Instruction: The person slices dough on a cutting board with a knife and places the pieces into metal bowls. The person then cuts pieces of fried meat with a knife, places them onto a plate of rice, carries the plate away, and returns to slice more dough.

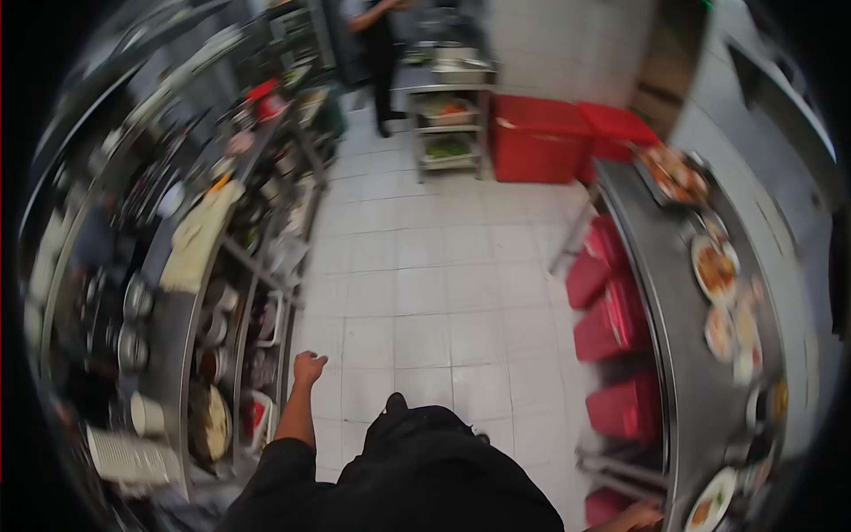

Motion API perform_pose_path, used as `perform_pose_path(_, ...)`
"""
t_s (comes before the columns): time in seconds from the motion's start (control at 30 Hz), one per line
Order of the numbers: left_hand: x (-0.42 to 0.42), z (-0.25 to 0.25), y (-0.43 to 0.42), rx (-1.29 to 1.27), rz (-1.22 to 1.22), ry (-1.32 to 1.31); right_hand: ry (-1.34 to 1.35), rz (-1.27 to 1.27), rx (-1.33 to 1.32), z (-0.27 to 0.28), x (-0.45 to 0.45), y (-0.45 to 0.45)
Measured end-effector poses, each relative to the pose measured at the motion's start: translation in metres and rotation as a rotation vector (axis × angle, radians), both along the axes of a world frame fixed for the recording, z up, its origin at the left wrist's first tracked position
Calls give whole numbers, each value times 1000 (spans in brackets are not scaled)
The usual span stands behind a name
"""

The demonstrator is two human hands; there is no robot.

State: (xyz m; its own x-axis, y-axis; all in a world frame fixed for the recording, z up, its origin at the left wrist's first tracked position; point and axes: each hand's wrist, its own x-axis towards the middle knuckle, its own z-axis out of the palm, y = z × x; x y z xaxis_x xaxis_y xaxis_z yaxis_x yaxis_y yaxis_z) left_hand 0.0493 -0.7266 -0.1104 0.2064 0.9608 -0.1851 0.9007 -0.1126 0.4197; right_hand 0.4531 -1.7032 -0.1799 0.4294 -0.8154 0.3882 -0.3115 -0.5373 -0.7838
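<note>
My left hand (308, 367) hangs in front of me over the tiled floor, beside the left-hand counter. Nothing is in it, and its fingers are loosely bent with a gap between them. My right hand (643, 515) shows only partly at the bottom right, by the edge of the steel table (651, 257). Its fingers are blurred, so whether it grips anything is unclear. Closest to it on the table is an oval white plate (712, 502) with food on it.
Red bins (612, 316) stand under the right table, and larger red containers (541, 140) at the back. Left, a counter (173, 332) carries pots and a pale cloth (199, 235), with shelves below. A person (379, 62) stands at the far end near a steel cart (448, 133).
</note>
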Motion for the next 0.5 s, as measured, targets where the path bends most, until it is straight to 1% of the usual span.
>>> perform_pose_path(0.03, -12, -3, 1, 20, 63, -15, -98, 134, 394, -5, 4, 64)
perform_pose_path(0.07, -24, -5, 4, 37, 120, -24, -102, 223, 750, -18, 7, 121)
perform_pose_path(0.1, -36, -5, 8, 55, 169, -28, -34, 296, 985, -29, 10, 178)
perform_pose_path(0.13, -50, -12, 18, 64, 193, -52, 36, 373, 1150, -38, 17, 230)
perform_pose_path(0.17, -60, -11, 24, 72, 217, -75, 109, 467, 1261, -37, 22, 281)
perform_pose_path(0.2, -70, -9, 32, 57, 225, -96, 265, 457, 1254, -39, 33, 339)
perform_pose_path(0.23, -74, 4, 39, 44, 233, -113, 422, 456, 1246, -26, 41, 410)
perform_pose_path(0.3, -91, 1, 58, 79, 284, -112, 607, 781, 1091, 0, 39, 529)
perform_pose_path(0.37, -101, 13, 72, 145, 346, -128, 735, 1020, 926, 23, 39, 632)
perform_pose_path(0.43, -111, 37, 83, 213, 394, -190, 832, 1177, 788, 37, 38, 721)
perform_pose_path(0.5, -124, 62, 89, 266, 443, -230, 910, 1351, 655, 41, 32, 788)
